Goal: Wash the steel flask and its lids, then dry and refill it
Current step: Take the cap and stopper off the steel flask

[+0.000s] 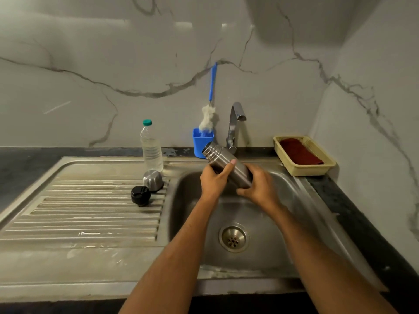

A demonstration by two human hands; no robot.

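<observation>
A: Where is the steel flask now?

B: It is held over the sink basin, tilted, with its open threaded mouth pointing up and left, close under the tap. The left hand grasps its middle with the thumb across the body. The right hand wraps around its lower end; this hand is a little blurred.

A: How much free room is around it?

B: Below the flask the basin is open down to the drain. Behind it, the blue holder with the bottle brush stands just beside the flask mouth, at the back edge of the sink. On the right, the yellow basket with a dark red cloth sits on the counter at the corner of the basin, apart from the hands.

A: And the count?

B: One flask, two lids: the steel cup lid and the black stopper lid, both on the ribbed draining board near the basin's left edge, almost touching each other. One plastic water bottle with a green cap stands behind them. One brush, one basket, one cloth, two hands.
</observation>
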